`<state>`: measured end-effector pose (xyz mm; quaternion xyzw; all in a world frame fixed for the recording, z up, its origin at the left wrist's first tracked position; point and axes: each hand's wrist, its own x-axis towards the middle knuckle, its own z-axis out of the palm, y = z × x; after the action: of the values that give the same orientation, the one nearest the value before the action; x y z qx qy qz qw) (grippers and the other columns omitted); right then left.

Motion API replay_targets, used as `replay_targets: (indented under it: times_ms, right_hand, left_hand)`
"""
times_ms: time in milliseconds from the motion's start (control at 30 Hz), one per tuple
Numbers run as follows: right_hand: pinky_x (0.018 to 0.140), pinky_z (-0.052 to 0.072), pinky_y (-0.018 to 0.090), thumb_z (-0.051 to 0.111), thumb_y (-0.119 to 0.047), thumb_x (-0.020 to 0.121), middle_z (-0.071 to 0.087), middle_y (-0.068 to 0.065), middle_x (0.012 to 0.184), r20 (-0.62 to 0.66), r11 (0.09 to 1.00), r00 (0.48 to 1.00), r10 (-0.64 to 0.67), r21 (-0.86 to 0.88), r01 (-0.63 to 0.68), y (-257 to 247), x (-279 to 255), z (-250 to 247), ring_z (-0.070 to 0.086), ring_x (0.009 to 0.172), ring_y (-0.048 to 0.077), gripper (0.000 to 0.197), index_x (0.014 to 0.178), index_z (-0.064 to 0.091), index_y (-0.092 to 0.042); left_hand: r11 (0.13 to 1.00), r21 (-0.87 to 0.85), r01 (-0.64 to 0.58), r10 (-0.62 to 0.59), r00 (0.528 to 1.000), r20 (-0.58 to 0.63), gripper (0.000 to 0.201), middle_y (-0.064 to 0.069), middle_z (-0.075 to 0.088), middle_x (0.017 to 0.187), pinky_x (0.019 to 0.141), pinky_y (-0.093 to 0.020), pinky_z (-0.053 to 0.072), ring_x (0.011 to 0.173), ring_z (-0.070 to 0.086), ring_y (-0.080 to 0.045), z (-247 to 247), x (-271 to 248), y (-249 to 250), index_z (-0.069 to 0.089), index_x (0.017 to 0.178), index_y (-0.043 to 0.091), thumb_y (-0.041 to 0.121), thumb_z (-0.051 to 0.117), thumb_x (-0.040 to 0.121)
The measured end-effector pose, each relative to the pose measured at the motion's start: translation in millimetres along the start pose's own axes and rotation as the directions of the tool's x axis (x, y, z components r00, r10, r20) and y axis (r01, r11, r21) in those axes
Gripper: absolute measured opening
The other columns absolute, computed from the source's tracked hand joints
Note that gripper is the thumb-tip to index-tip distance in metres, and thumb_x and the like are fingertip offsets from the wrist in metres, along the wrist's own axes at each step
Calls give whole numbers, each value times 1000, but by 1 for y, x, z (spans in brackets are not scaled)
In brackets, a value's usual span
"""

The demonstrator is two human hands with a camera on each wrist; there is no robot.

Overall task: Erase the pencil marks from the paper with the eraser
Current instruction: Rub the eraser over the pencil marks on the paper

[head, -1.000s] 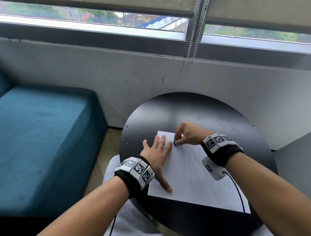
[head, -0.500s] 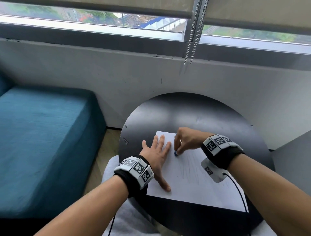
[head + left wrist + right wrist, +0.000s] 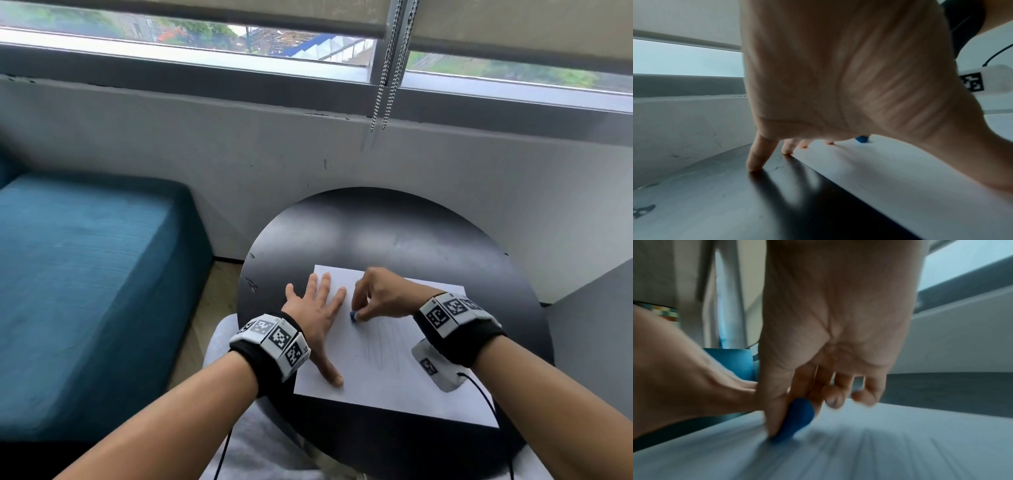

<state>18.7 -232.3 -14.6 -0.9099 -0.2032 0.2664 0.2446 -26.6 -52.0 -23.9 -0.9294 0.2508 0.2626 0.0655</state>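
Note:
A white sheet of paper [image 3: 383,380] lies on the round black table [image 3: 394,236]; faint grey pencil strokes [image 3: 387,346] run down its middle. My left hand [image 3: 317,313] lies flat with spread fingers over the sheet's left edge, thumb on the paper, little finger [image 3: 756,155] on the bare table. My right hand [image 3: 376,296] pinches a small blue eraser [image 3: 352,316] between thumb and fingers, its tip pressed on the paper just right of the left hand. The right wrist view shows the eraser [image 3: 797,417] blurred against the paper [image 3: 879,443]. The eraser [image 3: 861,139] also peeks past the left palm.
A teal sofa [image 3: 85,274] stands left of the table. A grey wall and window sill [image 3: 308,102] run behind it, with blind chains [image 3: 387,78] hanging above. A grey block [image 3: 599,325] sits at the right. A cable [image 3: 486,397] trails from the right wristband.
My right hand has drawn the eraser toward me down the paper, from near the top edge to beside the left hand's fingers. The left hand has stayed put.

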Motion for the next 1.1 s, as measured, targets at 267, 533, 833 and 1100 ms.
replay_targets:
  times_ms: [267, 533, 833, 1100]
  right_hand:
    - [62, 48, 34, 78, -17, 71, 69, 5, 70, -116, 1000, 993, 0, 31, 3, 2, 4, 0, 54, 60, 13, 4, 70, 75, -14]
    - [60, 47, 34, 80, -22, 68, 70, 8, 72, -56, 999, 998, -2, -42, 0, -8, 4, -3, 57, 62, 20, 10, 72, 76, -14]
    - [61, 49, 31, 81, -21, 68, 71, 3, 73, -61, 998, 997, 49, -47, -52, -3, 6, -12, 60, 63, 13, 8, 73, 77, -16]
    - [58, 45, 24, 80, -20, 69, 74, 5, 75, 82, 998, 996, 44, -51, -40, -7, 2, -12, 61, 64, 11, 8, 75, 78, -15]
  left_hand:
    - [1000, 3, -2, 2, 1000, -14, 155, -15, -19, 162, 113, -70, 9, 149, -17, -37, 0, 0, 0, -14, 156, 19, 83, 76, 46]
    - [1000, -9, -4, 4, 1000, -27, 156, -15, -18, 162, 113, -71, 9, 149, -17, -37, 3, 1, -2, -13, 156, 20, 82, 77, 45]
    - [1000, 8, -7, 7, 1000, -29, 155, -16, -19, 161, 113, -71, 9, 149, -16, -38, 4, 3, -2, -15, 156, 23, 83, 76, 45]
    - [1000, 17, -4, 4, 1000, -23, 155, -16, -19, 161, 114, -70, 10, 149, -17, -39, 2, 2, 0, -16, 155, 23, 83, 76, 46]
